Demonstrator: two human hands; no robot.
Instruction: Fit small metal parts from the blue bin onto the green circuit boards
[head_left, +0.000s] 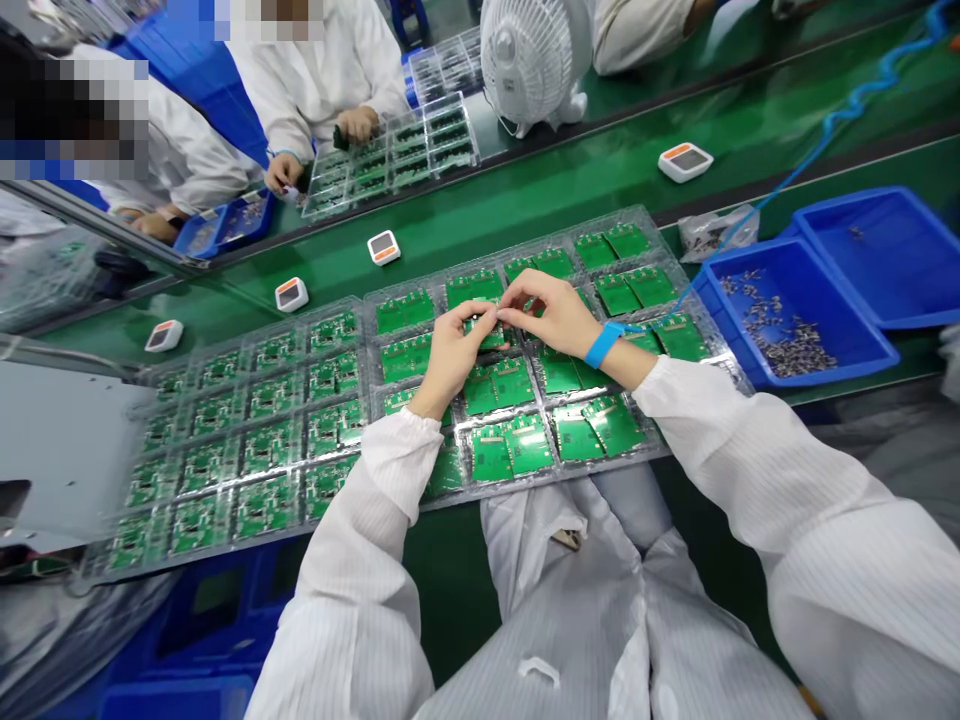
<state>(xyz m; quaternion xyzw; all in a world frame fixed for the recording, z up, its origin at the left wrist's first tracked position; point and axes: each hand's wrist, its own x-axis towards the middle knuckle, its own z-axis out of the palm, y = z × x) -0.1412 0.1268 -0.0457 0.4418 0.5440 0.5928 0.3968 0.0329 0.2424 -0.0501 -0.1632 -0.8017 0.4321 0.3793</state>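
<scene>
Both hands meet above a clear plastic tray (465,492) of green circuit boards. My left hand (457,350) is closed on a small green circuit board (491,338), with a fingertip showing past its lower edge. At the board's upper edge, my right hand (551,310) pinches with thumb and forefinger, touching the left thumb. Whatever lies in that pinch is too small to make out. A blue wrist strap (604,345) circles my right wrist. Pairs of flat boards (510,447) lie in the tray's compartments around the hands.
To the right, a blue bin (847,345) holds many small metal parts (802,345), beside another blue bin (885,250). A blue coiled cord (832,120) runs to my wrist strap. Left stands another tray of populated boards (270,400). Across the bench are a white fan (532,60) and co-workers.
</scene>
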